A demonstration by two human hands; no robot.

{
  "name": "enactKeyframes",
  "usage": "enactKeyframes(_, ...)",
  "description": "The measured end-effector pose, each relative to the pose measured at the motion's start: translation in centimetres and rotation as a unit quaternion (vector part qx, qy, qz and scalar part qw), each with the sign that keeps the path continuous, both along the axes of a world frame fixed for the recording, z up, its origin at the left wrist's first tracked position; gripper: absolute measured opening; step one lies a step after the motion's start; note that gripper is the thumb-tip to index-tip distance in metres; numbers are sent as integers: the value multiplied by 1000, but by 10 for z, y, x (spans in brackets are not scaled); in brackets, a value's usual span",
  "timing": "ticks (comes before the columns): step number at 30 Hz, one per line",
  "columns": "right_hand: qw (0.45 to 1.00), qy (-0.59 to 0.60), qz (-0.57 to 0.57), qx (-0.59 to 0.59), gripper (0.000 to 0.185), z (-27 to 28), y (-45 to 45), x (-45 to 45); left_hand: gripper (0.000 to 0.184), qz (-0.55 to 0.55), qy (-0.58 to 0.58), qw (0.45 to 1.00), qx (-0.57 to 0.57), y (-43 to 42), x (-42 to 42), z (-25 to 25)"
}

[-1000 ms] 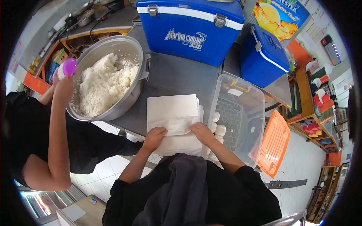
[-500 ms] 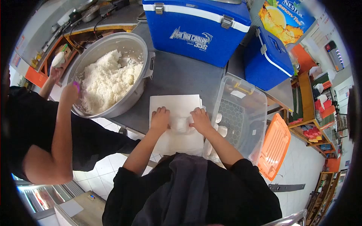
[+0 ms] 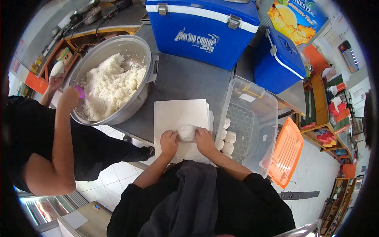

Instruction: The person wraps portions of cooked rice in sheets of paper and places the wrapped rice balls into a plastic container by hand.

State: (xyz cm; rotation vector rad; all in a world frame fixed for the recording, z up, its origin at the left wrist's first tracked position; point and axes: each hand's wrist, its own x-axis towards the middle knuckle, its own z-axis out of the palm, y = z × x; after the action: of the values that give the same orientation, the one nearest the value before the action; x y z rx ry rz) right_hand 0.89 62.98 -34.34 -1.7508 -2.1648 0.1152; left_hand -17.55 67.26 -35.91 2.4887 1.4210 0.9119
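Observation:
A rounded white paper-wrapped bundle (image 3: 187, 133) lies on a stack of white paper sheets (image 3: 179, 110) in front of me. My left hand (image 3: 169, 143) presses its left end with curled fingers. At the opposite end, my right hand (image 3: 205, 141) grips it in the same way. What is inside the wrapping is hidden. Just right of the stack, a clear plastic bin (image 3: 258, 104) holds several similar white bundles (image 3: 230, 137) along its near left side.
A large metal pot (image 3: 151, 63) of white rice (image 3: 112, 85) stands at left. Beside it, a co-worker holds a purple scoop (image 3: 80, 92) and a white item (image 3: 57, 68). Blue coolers (image 3: 205, 33) stand at the back. An orange lid (image 3: 286, 152) leans right of the bin.
Both my hands and the bundle have come nearer my body. The bundle now looks more tightly rolled and rounded. My right arm no longer covers the bundles in the bin.

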Motion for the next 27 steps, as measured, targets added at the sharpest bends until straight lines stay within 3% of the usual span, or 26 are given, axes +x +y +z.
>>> enactKeyframes(2, 999, 27, -18, -8, 29, -7, -3, 1, 10, 21, -92, 995, -23, -1, 3, -5)
enactKeyframes(4, 978, 205, -17, -31, 29, -15, -7, 2, 12, 33, -145, 988, -51, -8, 9, 4)
enactKeyframes(5, 978, 204, -18, -29, 29, -19, -8, 3, 12, 38, -171, 982, -66, -10, 13, 8)
enactKeyframes(6, 873, 457, -109, -135, 32, -20, -9, 2, 13, 44, -197, 976, -80, -11, 17, 15)
enactKeyframes(7, 683, 668, -191, -227, 35, -15, -10, -1, 15, 34, -215, 974, -62, -13, 22, 26)
enactKeyframes(8, 683, 668, -194, -225, 35, -10, -13, -4, 16, 25, -234, 971, -45, -14, 27, 36)
enactKeyframes(10, 562, 797, -158, -153, 44, 37, -18, -15, 20, -26, -222, 975, 2, -12, 34, 53)
enactKeyframes(11, 562, 798, -160, -150, 44, 47, -18, -14, 21, -53, -216, 975, 27, -12, 38, 60)
enactKeyframes(13, 486, 841, -172, -163, 47, 59, -19, -10, 26, -105, -198, 973, 59, -14, 46, 76)
enactKeyframes(14, 485, 842, -173, -157, 47, 60, -18, -5, 30, -131, -186, 971, 68, -14, 51, 83)
enactKeyframes(16, 409, 886, -136, -169, 48, 64, -22, 4, 34, -143, -200, 969, 19, -25, 64, 93)
enactKeyframes(17, 408, 887, -140, -162, 48, 67, -26, 7, 38, -147, -215, 965, -30, -31, 71, 96)
enactKeyframes(19, 307, 929, -86, -185, 50, 78, -33, 14, 41, -176, -239, 954, -47, -38, 81, 101)
enactKeyframes(21, 278, 937, -59, -202, 51, 76, -42, 26, 43, -204, -262, 941, -65, -46, 89, 105)
enactKeyframes(23, 248, 943, -31, -219, 52, 67, -50, 42, 44, -230, -320, 894, -213, -53, 92, 106)
enactKeyframes(25, 313, 913, -185, -187, 47, 38, -52, 69, 44, -254, -333, 865, -277, -56, 98, 97)
enactKeyframes(27, 446, 862, -210, -123, 49, 5, -46, 110, 44, -272, -343, 833, -339, -59, 96, 89)
